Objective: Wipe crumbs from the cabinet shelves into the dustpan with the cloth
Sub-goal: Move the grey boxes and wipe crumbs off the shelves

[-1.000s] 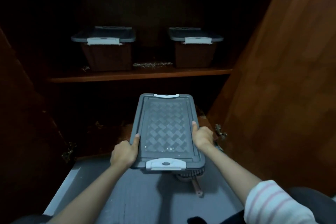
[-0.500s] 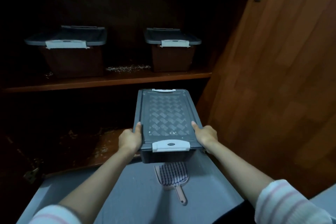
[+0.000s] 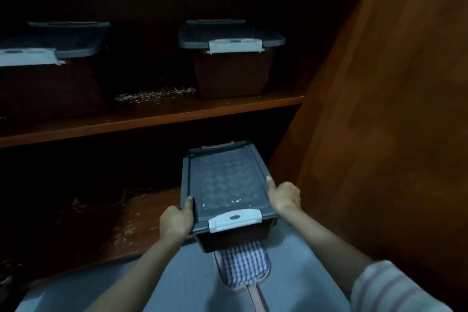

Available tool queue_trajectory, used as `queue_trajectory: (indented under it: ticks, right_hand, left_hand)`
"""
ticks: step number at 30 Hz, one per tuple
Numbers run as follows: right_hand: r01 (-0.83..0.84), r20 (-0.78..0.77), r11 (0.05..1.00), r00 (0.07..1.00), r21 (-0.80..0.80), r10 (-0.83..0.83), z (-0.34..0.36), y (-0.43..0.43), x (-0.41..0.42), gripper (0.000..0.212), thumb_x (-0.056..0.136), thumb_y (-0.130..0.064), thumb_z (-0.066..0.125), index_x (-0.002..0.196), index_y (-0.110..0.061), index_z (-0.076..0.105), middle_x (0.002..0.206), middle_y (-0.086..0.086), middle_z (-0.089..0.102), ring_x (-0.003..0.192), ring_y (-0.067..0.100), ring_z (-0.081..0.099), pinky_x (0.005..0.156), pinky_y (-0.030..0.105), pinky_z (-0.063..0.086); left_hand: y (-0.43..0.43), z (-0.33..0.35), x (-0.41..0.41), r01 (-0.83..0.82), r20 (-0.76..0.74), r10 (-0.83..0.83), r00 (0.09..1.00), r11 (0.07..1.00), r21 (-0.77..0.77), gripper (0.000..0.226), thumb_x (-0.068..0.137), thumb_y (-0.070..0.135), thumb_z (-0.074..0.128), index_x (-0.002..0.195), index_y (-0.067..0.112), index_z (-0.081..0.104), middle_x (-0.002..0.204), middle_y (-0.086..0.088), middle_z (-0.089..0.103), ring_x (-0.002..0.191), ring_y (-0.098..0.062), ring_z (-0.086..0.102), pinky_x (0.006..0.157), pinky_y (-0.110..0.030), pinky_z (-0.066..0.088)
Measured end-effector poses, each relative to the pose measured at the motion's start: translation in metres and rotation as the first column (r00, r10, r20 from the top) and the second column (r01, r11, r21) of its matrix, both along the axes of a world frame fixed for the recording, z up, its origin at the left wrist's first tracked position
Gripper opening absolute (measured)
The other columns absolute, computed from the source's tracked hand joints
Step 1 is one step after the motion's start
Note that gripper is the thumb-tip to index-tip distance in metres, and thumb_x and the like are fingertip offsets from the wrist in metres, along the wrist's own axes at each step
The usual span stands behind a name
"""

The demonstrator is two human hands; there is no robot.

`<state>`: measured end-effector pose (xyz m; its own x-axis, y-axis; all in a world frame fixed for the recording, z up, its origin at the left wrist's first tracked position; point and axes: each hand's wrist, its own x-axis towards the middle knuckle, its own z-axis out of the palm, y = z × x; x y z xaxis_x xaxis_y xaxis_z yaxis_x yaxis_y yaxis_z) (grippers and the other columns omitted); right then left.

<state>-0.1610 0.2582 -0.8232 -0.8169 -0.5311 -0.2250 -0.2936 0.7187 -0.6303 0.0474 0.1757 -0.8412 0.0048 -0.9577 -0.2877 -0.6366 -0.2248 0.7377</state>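
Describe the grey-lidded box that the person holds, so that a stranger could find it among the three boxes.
Find the wooden cabinet's upper shelf, where a left box and a right box stand. Below it, beside the open door, is the third box. Only this one is gripped at both sides, by the left hand and the right hand, and has pale crumbs on its lid.

The left hand (image 3: 176,220) and right hand (image 3: 285,196), on either side of the grey lidded box (image 3: 225,180), are bare, as are both forearms (image 3: 326,238). Below and right of the box, the right arm wears a pale sleeve (image 3: 387,289) crossed by faint, wide mauve stripes.
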Motion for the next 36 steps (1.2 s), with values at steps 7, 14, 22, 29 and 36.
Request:
queue_trajectory:
  ticks: [7, 14, 22, 29, 36]
  right_hand:
    - [-0.042, 0.236, 0.996, 0.970, -0.075, 0.059, -0.091, -0.036, -0.016, 0.053, 0.092, -0.049, 0.043, 0.126, -0.009, 0.053, 0.124, 0.012, 0.058, 0.114, 0.027, 0.054, 0.096, 0.032, 0.042]
    - [-0.026, 0.146, 0.996, 0.989, -0.085, 0.038, -0.106, -0.048, -0.036, 0.045, 0.095, -0.048, 0.043, 0.065, -0.014, 0.048, 0.067, 0.004, 0.053, 0.063, 0.018, 0.051, 0.061, 0.027, 0.039]
    - [0.118, 0.344, 0.974, 0.938, -0.193, -0.046, -0.099, -0.021, -0.030, 0.032, 0.093, -0.034, 0.054, 0.074, -0.009, 0.049, 0.063, 0.007, 0.045, 0.057, 0.019, 0.051, 0.060, 0.035, 0.054]
    - [0.150, 0.661, 0.969, 0.750, -0.195, 0.017, -0.093, 0.001, -0.026, 0.024, 0.099, -0.022, 0.045, 0.117, -0.005, 0.048, 0.059, 0.008, 0.040, 0.036, 0.012, 0.046, 0.034, 0.029, 0.050]
    - [0.123, 0.609, 0.972, 0.792, -0.201, 0.026, -0.092, -0.025, -0.034, 0.019, 0.101, -0.026, 0.039, 0.091, -0.011, 0.045, 0.062, 0.006, 0.041, 0.050, 0.016, 0.044, 0.037, 0.027, 0.052]
  left_hand:
    - [-0.027, -0.056, -0.009, 0.026, 0.058, -0.031, 0.998, 0.996, 0.080, 0.056, 0.094, 0.049, 0.041, 0.084, -0.004, 0.058, 0.097, -0.025, 0.063, 0.091, -0.037, 0.060, 0.076, -0.037, 0.046]
    - [-0.052, -0.088, -0.026, 0.117, 0.006, -0.119, 0.993, 0.985, 0.128, 0.055, 0.092, 0.051, 0.045, 0.083, -0.001, 0.060, 0.090, -0.020, 0.064, 0.085, -0.036, 0.063, 0.073, -0.037, 0.051]
    - [-0.029, -0.083, -0.019, 0.104, -0.287, -0.020, 0.958, 0.954, 0.282, 0.038, 0.097, 0.035, 0.045, 0.076, 0.005, 0.053, 0.069, -0.012, 0.056, 0.056, -0.023, 0.053, 0.049, -0.028, 0.047]
    - [-0.006, -0.080, -0.016, 0.220, -0.336, -0.109, 0.936, 0.924, 0.313, 0.037, 0.102, 0.027, 0.035, 0.074, 0.007, 0.050, 0.064, -0.008, 0.051, 0.053, -0.019, 0.050, 0.053, -0.027, 0.042]
    - [-0.038, -0.090, -0.037, 0.195, -0.375, -0.042, 0.926, 0.904, 0.381, 0.032, 0.102, 0.031, 0.034, 0.086, 0.007, 0.048, 0.063, -0.007, 0.049, 0.053, -0.018, 0.046, 0.050, -0.025, 0.040]
